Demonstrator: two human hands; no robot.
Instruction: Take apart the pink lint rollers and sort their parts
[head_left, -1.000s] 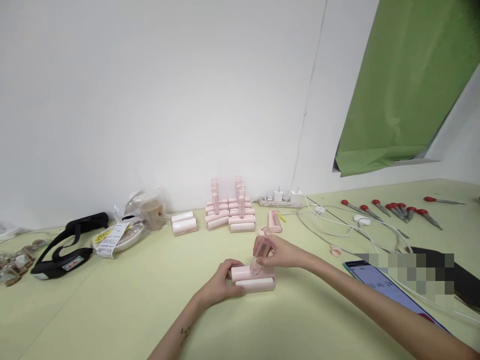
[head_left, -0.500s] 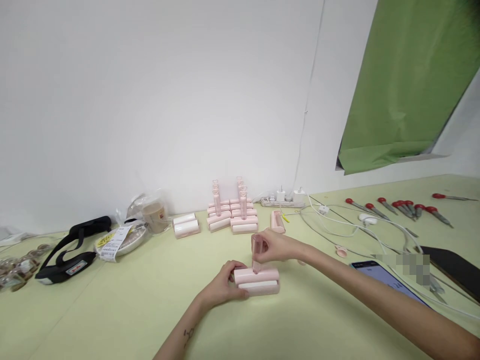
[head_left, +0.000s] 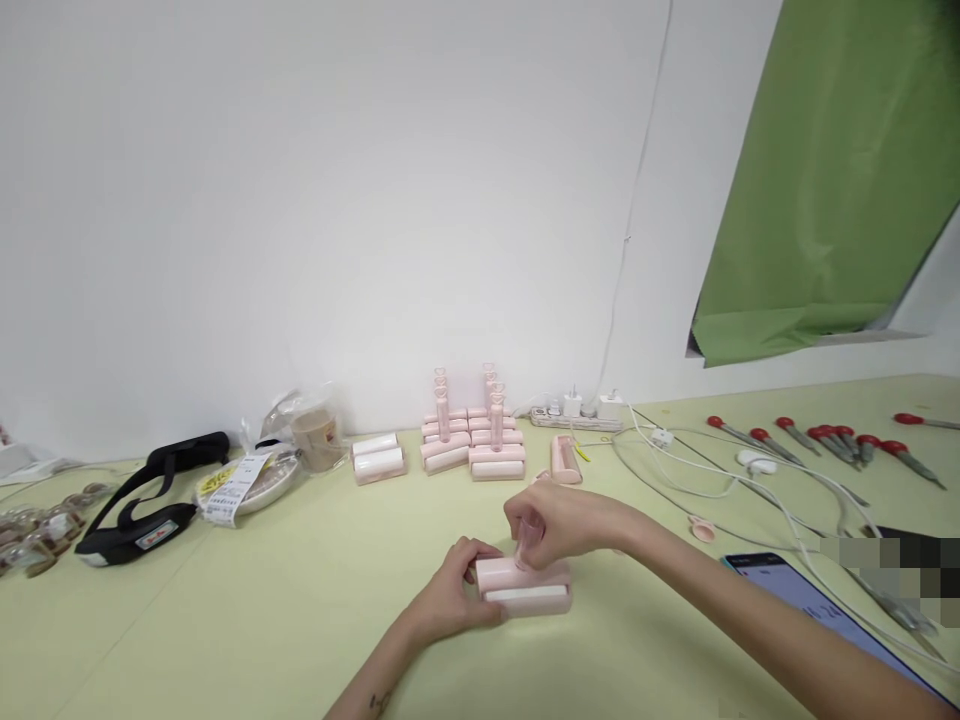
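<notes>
A pink lint roller (head_left: 525, 576) with a white roll along its front lies on the table in front of me. My left hand (head_left: 459, 592) is closed on its left end, thumb at the front and fingers behind. Wrapped round the upright clear pink handle (head_left: 520, 557) is my right hand (head_left: 559, 522), which hides most of it. The handle meets the top of the pink body and leans slightly. Behind my hands, several similar pink lint rollers (head_left: 498, 452) stand in two rows, with heart-ended handles (head_left: 443, 415) upright.
Two white-and-pink roller heads (head_left: 379, 463) lie left of the rows; a pink shell (head_left: 564, 462) lies right. Further right are a power strip (head_left: 576, 420), cables, a phone (head_left: 817, 620), a small pink part (head_left: 703, 529) and red-ended tools (head_left: 780, 447). A bagged cup (head_left: 315, 440) stands left.
My right hand has gone from pinching the handle upright to a fuller grip round it, and the handle now tilts a little. My left hand keeps its hold. The view has shifted slightly.
</notes>
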